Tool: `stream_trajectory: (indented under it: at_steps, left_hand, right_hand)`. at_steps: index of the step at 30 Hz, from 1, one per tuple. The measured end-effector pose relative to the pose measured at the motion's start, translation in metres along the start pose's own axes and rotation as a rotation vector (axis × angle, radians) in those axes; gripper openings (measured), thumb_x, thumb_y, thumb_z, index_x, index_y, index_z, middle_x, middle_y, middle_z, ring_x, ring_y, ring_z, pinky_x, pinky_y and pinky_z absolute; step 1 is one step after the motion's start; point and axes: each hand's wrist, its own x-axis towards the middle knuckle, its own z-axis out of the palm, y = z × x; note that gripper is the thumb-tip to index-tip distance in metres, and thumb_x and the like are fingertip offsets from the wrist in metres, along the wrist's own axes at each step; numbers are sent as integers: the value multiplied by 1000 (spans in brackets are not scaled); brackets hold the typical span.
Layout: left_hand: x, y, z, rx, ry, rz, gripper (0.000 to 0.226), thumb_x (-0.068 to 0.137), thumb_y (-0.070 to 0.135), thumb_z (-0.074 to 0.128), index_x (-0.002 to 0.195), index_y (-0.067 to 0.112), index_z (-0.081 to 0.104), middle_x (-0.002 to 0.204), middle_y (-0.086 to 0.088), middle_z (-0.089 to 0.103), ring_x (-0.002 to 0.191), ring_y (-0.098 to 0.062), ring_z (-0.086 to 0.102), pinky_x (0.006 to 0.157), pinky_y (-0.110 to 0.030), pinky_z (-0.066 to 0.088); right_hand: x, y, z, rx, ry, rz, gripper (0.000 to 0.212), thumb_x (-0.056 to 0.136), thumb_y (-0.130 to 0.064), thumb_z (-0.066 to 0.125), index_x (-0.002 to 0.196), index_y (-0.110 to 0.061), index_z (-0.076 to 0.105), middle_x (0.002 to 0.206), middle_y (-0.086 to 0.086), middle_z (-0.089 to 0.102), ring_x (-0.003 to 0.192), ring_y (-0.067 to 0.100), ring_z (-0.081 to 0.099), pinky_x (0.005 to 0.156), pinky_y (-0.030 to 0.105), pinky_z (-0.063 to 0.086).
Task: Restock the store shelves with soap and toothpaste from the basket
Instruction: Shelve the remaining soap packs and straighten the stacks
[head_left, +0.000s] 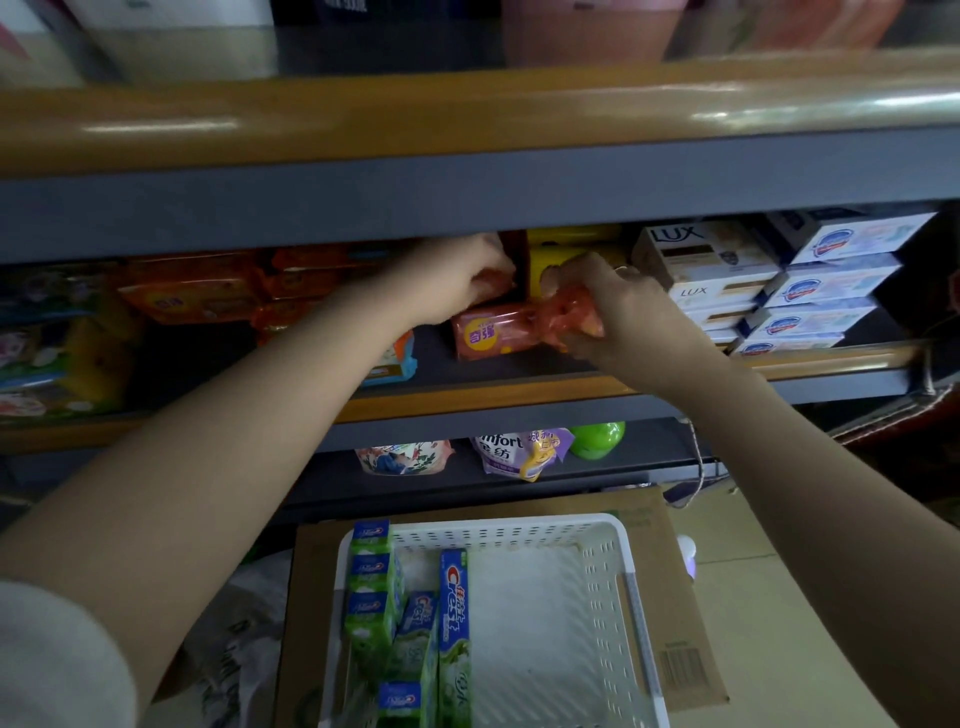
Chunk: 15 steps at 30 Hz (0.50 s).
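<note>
The right hand (613, 317) grips the crinkled end of an orange soap pack (498, 332) lying on the middle shelf (467, 395); the left hand (467, 283), fingers curled, touches packs behind it, grip unclear; toothpaste boxes (452, 618) lie in the white basket (613, 571) below.

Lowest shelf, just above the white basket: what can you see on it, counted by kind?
Soft pouches: 2, the floral white pouch and the purple Comfort pouch
Bottles: 1, the round green plastic bottle
Total: 3 in view
</note>
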Motion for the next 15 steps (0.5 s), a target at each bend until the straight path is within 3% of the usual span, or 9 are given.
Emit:
stream_trajectory:
  at_steps: [4,7,10,13,15]
  left_hand:
    - [0,-2,12,134,-137,-21,53,83,12,64,132,10,43,127,-20,53,114,-33,50,95,-36,38]
    - [-6,-10,15,434,-67,-42,51,85,37,59,125,9,47,115,-21,60,108,-40,51,88,-39,39]
    - [-12,-18,14,491,-64,-100,53,88,51,45,114,6,52,105,-22,61,99,-38,56,84,-38,40]
    - [-20,-19,17,474,-89,-53,45,87,36,56,122,10,42,109,-17,60,95,-36,59,78,-39,45]
    - [-19,-20,18,402,-92,-73,42,85,22,61,120,12,40,103,-17,61,89,-36,60,71,-39,48]
  right_hand:
    - [-5,5,1,-189,-173,-54,53,75,4,53,127,-6,49,108,22,61,115,39,45,94,38,35]
    - [-4,9,0,-11,-189,-39,49,80,-2,62,127,-5,46,115,16,64,113,35,54,92,42,45]
    - [0,15,8,85,-229,35,46,81,-12,68,123,-4,50,118,11,65,108,29,61,92,35,46]
    - [-3,25,18,-29,-239,94,39,83,-20,65,120,-10,57,115,15,65,102,32,61,85,38,47]
    - [-4,28,21,-1,-265,89,40,85,-19,63,123,-11,56,121,16,61,108,32,58,91,39,46]
